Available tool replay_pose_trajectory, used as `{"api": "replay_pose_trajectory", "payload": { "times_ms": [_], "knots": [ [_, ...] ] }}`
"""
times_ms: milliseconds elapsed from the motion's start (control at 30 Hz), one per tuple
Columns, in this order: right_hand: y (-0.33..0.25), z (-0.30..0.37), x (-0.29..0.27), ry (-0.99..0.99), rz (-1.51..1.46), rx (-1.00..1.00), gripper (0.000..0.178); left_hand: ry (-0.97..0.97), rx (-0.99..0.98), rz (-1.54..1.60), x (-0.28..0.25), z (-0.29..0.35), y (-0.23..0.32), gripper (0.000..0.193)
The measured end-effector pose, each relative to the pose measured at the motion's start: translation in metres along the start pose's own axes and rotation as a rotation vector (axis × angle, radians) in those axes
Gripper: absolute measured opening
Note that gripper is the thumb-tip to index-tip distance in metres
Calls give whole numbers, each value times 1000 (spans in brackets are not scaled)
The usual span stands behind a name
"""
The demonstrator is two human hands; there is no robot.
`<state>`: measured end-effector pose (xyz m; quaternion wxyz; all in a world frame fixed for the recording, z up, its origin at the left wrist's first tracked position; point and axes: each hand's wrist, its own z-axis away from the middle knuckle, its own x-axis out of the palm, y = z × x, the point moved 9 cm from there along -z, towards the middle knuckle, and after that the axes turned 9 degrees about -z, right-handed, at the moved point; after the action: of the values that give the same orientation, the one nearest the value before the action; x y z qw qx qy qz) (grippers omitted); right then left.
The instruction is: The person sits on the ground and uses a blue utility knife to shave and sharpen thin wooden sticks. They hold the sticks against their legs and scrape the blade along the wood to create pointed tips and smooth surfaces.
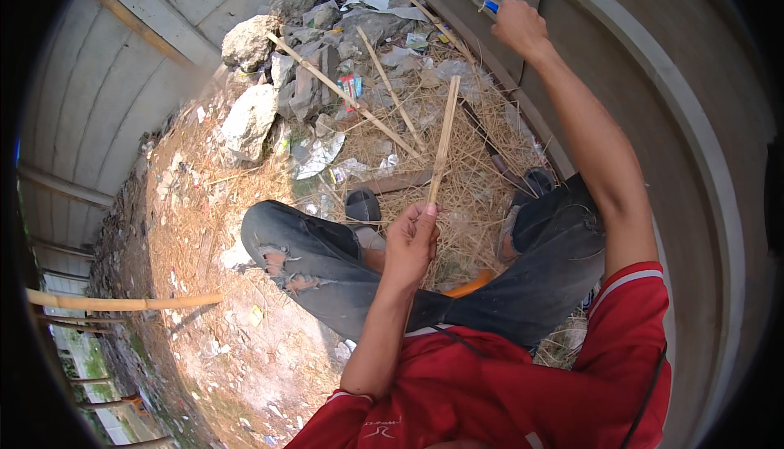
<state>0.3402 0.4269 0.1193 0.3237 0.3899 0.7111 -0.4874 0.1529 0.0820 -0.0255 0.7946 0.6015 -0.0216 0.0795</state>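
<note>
My left hand (412, 241) is closed round the lower end of a split bamboo strip (446, 131), which points up and away above my lap. My right hand (519, 26) is raised at the far right by the wall, the arm stretched out. Its fingers are wrapped round a blue-handled tool (490, 6); the rest of the tool is hidden or blends into the pale wall, so its kind cannot be told. Two more bamboo strips, one long (347, 98) and one shorter (388, 86), lean across the rubble ahead of me.
Straw and thin shavings (482, 122) cover the ground between my legs. Rocks (249, 122) and plastic scraps lie ahead. A metal sheet wall (694, 147) stands close on my right. A bamboo pole (122, 302) juts in at left. A dark rod (494, 151) lies near my right foot.
</note>
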Motion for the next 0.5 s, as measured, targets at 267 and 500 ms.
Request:
{"api": "replay_pose_trajectory", "payload": {
  "times_ms": [267,500],
  "knots": [
    [-109,88,3,-214,-41,-324,21,32,-15,81,-43,-23,45,37],
    [-155,160,41,-252,-89,-582,14,17,-16,86,-44,-28,52,41]
  ]
}}
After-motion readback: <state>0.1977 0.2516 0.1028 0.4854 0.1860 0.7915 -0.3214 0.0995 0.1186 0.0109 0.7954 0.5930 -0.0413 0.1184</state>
